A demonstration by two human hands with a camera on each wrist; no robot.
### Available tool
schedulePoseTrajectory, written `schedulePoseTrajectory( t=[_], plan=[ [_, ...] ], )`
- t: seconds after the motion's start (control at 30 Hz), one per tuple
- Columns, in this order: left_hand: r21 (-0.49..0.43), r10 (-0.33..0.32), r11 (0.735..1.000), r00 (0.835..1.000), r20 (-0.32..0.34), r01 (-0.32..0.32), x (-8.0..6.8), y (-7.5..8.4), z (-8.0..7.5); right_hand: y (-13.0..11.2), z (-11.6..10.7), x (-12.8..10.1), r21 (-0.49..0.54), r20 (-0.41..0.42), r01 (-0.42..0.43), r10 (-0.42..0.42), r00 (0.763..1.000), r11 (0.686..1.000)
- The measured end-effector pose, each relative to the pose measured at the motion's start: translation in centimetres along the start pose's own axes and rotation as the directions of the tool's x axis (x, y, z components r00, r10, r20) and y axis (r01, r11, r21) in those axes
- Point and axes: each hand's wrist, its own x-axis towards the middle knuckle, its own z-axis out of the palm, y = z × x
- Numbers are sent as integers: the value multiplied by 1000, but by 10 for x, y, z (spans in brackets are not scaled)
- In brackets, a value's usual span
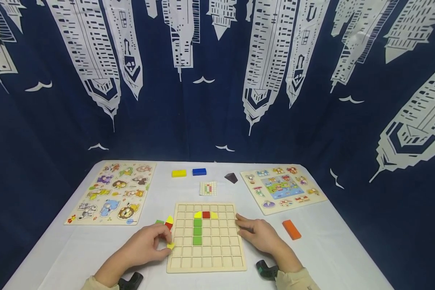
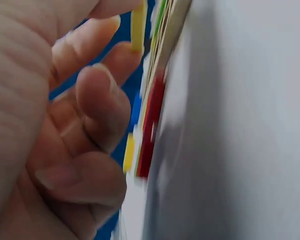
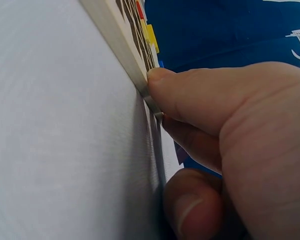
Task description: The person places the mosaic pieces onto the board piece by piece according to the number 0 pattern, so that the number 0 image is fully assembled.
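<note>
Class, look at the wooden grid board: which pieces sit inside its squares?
Inside the wooden grid board: a red square between two yellow quarter-rounds, with three green squares below the left one. The right hand hides part of the board's right edge.

— What fills the right side here?
— The right hand (image 3: 240, 150), seen very close, fingers lying along the board's (image 3: 121, 47) right edge. One fingertip (image 3: 162, 82) touches that edge; the thumb (image 3: 190, 205) curls below it.
— And the board?
— Pale wood, seen edge-on, lying on the white tabletop (image 3: 60, 140). Red (image 3: 139, 9) and yellow (image 3: 151, 36) pieces show on its top, further along.
— Behind?
— A dark blue curtain (image 3: 225, 30) with white print.
</note>
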Motion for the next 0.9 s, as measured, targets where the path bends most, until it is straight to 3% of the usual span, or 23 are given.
schedulePoseTrajectory(
  t=[0.2, 0.4, 0.67, 0.9],
  plan=[
    [125, 13, 992, 999, -35, -8, 8, 24, 29, 1, 0, 0, -9, 3, -5, 5, 1000, 1000],
    [181, 99, 980, 990, -96, -80, 11, 30, 52, 1, 0, 1, -4, -1, -16, 16, 1000, 1000],
    [252, 177, 956, 980, -93, -148, 18, 33, 69, 1, 0, 0, -7, -11, -20, 20, 1000, 1000],
    [261, 225, 947, 966, -126, -187, 18, 35, 70, 1, 1, 0, 2, -13, -17, 17, 1000, 1000]
  ],
)
